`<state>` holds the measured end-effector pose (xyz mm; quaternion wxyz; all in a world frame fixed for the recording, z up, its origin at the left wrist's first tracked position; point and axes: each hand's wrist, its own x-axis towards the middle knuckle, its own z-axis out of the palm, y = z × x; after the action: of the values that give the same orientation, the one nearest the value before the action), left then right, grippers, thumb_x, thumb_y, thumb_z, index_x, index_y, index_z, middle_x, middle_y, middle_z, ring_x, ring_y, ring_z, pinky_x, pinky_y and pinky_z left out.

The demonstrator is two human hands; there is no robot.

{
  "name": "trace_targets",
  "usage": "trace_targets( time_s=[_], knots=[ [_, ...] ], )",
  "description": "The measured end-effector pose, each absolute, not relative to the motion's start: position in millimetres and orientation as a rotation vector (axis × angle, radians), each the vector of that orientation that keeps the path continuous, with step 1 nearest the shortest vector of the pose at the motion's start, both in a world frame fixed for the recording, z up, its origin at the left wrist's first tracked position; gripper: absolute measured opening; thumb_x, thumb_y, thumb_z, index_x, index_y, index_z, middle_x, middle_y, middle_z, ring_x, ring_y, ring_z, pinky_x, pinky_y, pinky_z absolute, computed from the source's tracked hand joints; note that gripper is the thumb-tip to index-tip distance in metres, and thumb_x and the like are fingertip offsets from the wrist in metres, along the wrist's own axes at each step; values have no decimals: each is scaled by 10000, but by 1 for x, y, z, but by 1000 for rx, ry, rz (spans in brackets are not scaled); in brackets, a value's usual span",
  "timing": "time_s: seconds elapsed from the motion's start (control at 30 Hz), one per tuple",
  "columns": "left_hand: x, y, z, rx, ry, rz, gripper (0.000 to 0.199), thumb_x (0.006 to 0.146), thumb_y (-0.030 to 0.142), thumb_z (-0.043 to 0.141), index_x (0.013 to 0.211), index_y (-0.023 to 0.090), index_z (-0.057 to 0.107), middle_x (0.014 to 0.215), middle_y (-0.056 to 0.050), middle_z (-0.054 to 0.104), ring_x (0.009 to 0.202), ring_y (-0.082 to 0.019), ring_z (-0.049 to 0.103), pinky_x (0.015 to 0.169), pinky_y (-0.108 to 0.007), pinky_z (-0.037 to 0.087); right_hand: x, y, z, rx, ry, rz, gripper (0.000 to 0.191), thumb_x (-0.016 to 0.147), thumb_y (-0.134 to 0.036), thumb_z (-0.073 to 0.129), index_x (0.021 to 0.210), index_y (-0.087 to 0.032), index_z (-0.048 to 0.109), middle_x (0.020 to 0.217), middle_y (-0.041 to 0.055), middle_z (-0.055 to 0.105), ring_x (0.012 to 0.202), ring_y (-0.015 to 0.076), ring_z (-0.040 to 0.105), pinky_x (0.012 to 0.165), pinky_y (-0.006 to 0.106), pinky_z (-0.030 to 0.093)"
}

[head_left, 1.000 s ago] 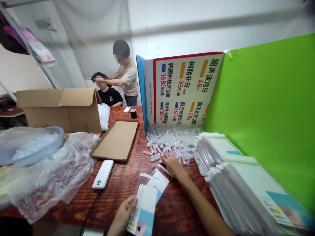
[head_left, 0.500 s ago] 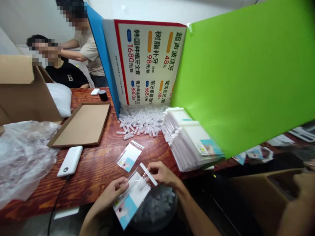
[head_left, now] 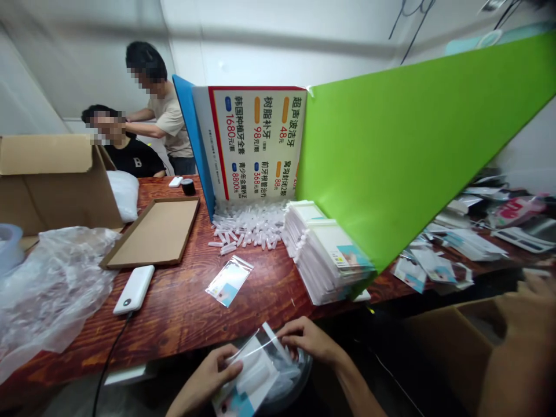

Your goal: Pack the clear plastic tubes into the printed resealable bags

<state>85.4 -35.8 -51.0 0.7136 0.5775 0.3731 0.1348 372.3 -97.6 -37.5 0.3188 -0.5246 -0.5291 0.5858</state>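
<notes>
My left hand (head_left: 220,369) grips the left side of a clear plastic bag (head_left: 257,370), thumb in front. A card printed in blue shows inside, and pale translucent pieces seem to lie over it. At the bag's open end, the bent fingers of my right hand (head_left: 313,345) pinch near the white-striped flap. Partly hidden under the bag, a clear tub (head_left: 299,387) holds translucent pieces. Another bag with a card (head_left: 229,281) lies flat on the table beyond my hands. Behind it sits a heap of small translucent tubes (head_left: 249,225).
A stack of bagged cards (head_left: 319,272) stands beside a green panel (head_left: 382,156). Left are a cardboard tray (head_left: 152,234), a white power bank (head_left: 134,289) with a cable, and crumpled plastic (head_left: 56,289). A co-worker's hand (head_left: 532,313) shows at right; two people are at the back.
The camera view has tilted up, so the table looks farther off. Both hands and the bag now sit lower in view, and the bag is tipped differently over the tub.
</notes>
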Motion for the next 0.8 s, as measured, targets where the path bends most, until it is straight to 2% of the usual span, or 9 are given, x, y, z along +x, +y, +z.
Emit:
trace_targets(
  time_s=[0.07, 0.13, 0.2, 0.27, 0.33, 0.47, 0.67, 0.8],
  knots=[
    [74, -34, -60, 1233, 805, 359, 556, 696, 647, 793, 881, 156, 608, 820, -49, 646, 765, -179, 585, 665, -235, 410, 369, -106, -60, -1619, -1534, 1353, 203, 817, -282, 623, 918, -197, 777, 721, 17, 714, 578, 154, 619, 553, 249, 463],
    [65, -31, -67, 1147, 758, 380, 603, 611, 633, 858, 899, 177, 588, 860, -63, 686, 820, -215, 636, 725, -265, 456, 357, -115, -89, -1794, -1877, 1076, 186, 781, -195, 627, 899, -235, 766, 839, 40, 747, 745, 203, 681, 651, 275, 482],
    [61, -27, -70, 1067, 747, 392, 695, 543, 618, 900, 996, 190, 592, 962, -101, 718, 906, -267, 671, 825, -331, 500, 341, -121, -115, -1877, -2086, 858, 244, 753, -117, 596, 893, -244, 750, 925, 61, 748, 881, 247, 691, 740, 311, 480],
    [64, -24, -70, 1027, 784, 440, 797, 527, 587, 921, 1128, 186, 584, 1124, -154, 704, 1045, -312, 664, 957, -391, 488, 331, -123, -129, -1896, -2138, 798, 248, 744, -90, 569, 860, -231, 736, 910, 69, 738, 885, 256, 689, 744, 320, 469],
    [70, -22, -68, 1011, 819, 508, 833, 540, 568, 924, 1185, 174, 575, 1239, -192, 665, 1139, -343, 635, 1018, -413, 467, 328, -120, -131, -1909, -2137, 839, 207, 747, -110, 572, 814, -229, 728, 854, 62, 728, 820, 240, 687, 691, 302, 458],
    [85, -17, -70, 1017, 864, 631, 734, 593, 533, 906, 1160, 174, 608, 1242, -184, 682, 1147, -363, 633, 1013, -419, 471, 336, -114, -115, -2004, -2115, 934, 220, 709, -130, 602, 822, -250, 747, 881, 63, 741, 841, 249, 694, 677, 298, 462],
    [100, -11, -66, 1048, 972, 711, 779, 565, 504, 917, 1172, 135, 596, 1122, -164, 737, 1066, -364, 664, 885, -373, 518, 340, -117, -95, -2017, -2127, 1123, 326, 638, -73, 672, 892, -239, 790, 895, 81, 763, 874, 269, 713, 737, 304, 488],
    [100, -14, -51, 1097, 990, 636, 713, 645, 479, 879, 1200, 145, 581, 1094, -119, 743, 1004, -312, 678, 853, -344, 524, 349, -119, -92, -2004, -2054, 1219, 370, 640, -144, 775, 1002, -219, 764, 1060, 111, 739, 1002, 283, 682, 794, 291, 488]
  ],
)
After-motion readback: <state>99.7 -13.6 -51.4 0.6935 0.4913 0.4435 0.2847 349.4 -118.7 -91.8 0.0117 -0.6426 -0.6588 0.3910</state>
